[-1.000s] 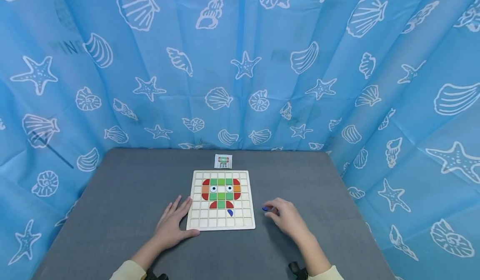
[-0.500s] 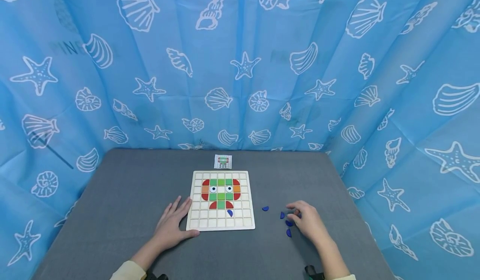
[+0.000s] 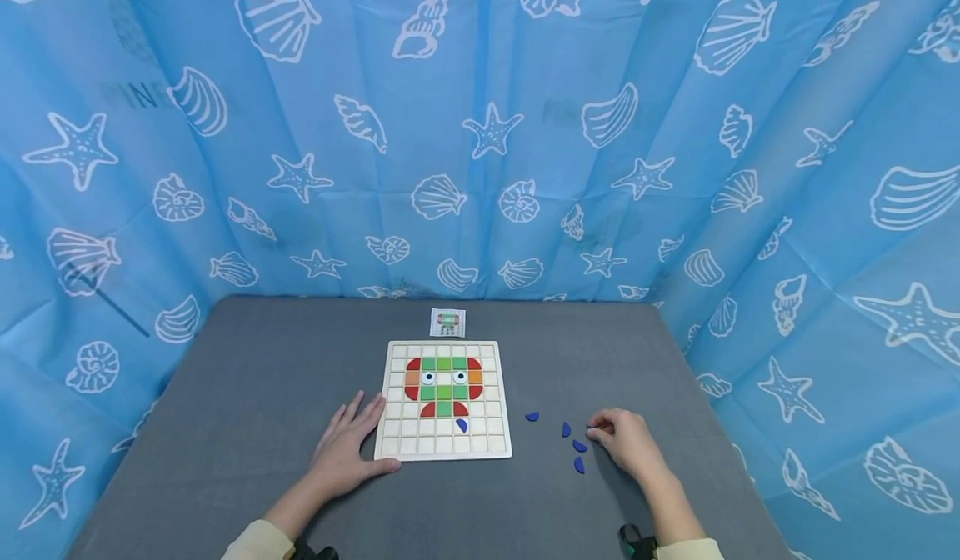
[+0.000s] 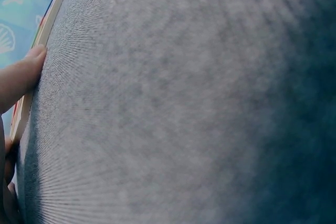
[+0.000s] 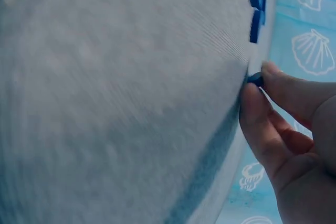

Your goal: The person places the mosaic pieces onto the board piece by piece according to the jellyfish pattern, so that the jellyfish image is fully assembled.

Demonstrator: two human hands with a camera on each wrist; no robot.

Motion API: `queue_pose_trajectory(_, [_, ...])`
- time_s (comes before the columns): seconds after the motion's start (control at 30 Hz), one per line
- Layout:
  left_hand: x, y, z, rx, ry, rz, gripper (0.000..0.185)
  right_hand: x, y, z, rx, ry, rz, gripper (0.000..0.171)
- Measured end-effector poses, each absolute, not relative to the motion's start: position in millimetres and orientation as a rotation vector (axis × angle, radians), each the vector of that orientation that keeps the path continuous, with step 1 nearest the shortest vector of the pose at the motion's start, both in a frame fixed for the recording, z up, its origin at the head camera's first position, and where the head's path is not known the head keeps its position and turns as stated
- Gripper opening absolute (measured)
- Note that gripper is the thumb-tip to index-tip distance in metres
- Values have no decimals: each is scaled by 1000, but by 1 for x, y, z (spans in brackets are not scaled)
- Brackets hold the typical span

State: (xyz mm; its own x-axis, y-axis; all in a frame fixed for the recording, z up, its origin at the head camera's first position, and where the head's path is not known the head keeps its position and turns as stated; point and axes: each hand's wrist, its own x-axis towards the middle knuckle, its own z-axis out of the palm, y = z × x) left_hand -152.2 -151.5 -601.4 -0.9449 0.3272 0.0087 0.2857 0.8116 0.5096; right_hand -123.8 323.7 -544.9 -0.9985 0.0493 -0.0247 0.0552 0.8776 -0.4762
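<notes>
My left hand (image 3: 345, 447) lies spread at the left side of a square wooden grid board (image 3: 393, 443), its fingertips and thumb touching the rim. The left wrist view shows a digit (image 4: 23, 77) against the board's side. Red, green and orange tiles and two eye tiles form a figure on the board, with one blue half-round tile (image 3: 461, 426) below it. To the right, my right hand (image 3: 626, 439) pinches a blue tile (image 5: 255, 79) between thumb and finger, at or just above the tabletop; in the head view the fingers mostly cover it.
Several loose blue half-round tiles (image 3: 580, 446) lie between the board and my right hand, one (image 3: 532, 417) nearer the board. A small printed picture card (image 3: 447, 322) sits behind the board. The grey cloth-covered table (image 3: 285, 360) meets a blue shell-patterned curtain (image 3: 487, 168).
My right hand has set one blue tile down beside the board, moved right past the loose tiles, and now pinches another. My left hand stays at the board.
</notes>
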Motion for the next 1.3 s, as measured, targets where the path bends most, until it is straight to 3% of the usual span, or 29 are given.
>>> queue_pose_trajectory(0.63, [-153,-150,-599,482,2900,782,114,-125,334,-550,73,2954,-838,22])
queue_pose_trajectory(1.3, [-153,-150,-601,469,2886,796,115,-127,330,-549,70,2963,-784,17])
